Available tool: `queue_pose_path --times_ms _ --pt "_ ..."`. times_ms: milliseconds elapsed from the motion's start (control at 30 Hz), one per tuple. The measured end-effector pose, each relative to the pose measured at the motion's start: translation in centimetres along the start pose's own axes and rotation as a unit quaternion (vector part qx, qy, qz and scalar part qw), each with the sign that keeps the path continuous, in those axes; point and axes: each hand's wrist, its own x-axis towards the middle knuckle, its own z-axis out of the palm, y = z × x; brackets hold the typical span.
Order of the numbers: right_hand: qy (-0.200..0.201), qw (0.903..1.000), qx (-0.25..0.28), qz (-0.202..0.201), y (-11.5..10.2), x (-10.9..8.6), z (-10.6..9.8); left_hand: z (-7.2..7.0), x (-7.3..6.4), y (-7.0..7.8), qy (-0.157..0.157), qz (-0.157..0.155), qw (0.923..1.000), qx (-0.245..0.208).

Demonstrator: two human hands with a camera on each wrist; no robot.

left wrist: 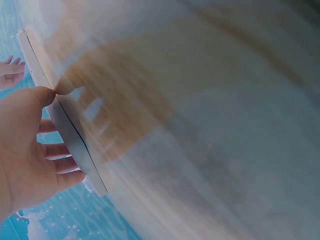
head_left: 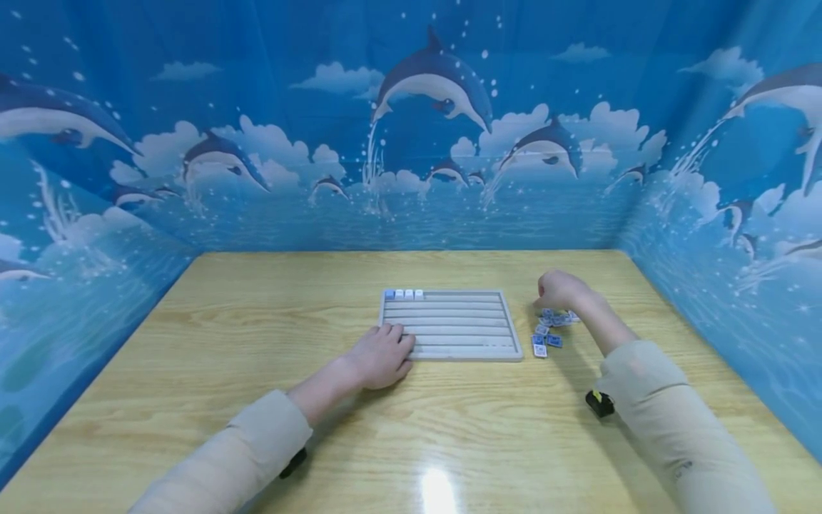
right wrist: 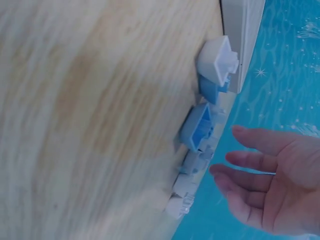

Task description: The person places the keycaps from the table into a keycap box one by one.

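A pale ridged tray point(head_left: 449, 322) lies on the table, with one blue keycap point(head_left: 389, 294) and three white keycaps point(head_left: 409, 294) in its top row at the left. My left hand point(head_left: 380, 357) holds the tray's near left corner, the thumb point(left wrist: 46, 95) at the front edge and the other fingers over its top. To the right of the tray, my right hand point(head_left: 561, 291) hovers by the far side of a loose group of blue and white keycaps point(head_left: 554, 319). In the right wrist view its fingers point(right wrist: 245, 180) are loosely bent with nothing between them.
The wooden table point(head_left: 270, 300) is bounded at the back and sides by a blue dolphin-print curtain point(head_left: 282, 164). Several loose keycaps, including a white one point(head_left: 540, 351) nearest me, lie close to the tray's right edge. A black wrist device point(head_left: 600, 404) hangs under the right sleeve.
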Motion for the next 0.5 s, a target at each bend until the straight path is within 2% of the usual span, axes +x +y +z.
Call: queue_pose_path --times_ms 133,500 --pt "-0.014 0.9995 -0.009 0.026 0.06 -0.11 0.17 0.02 0.01 0.01 -0.004 -0.002 1.0000 0.000" --pt "-0.025 0.9987 -0.011 0.043 0.49 -0.12 0.87 0.14 0.18 0.00 -0.008 -0.007 0.9999 -0.001"
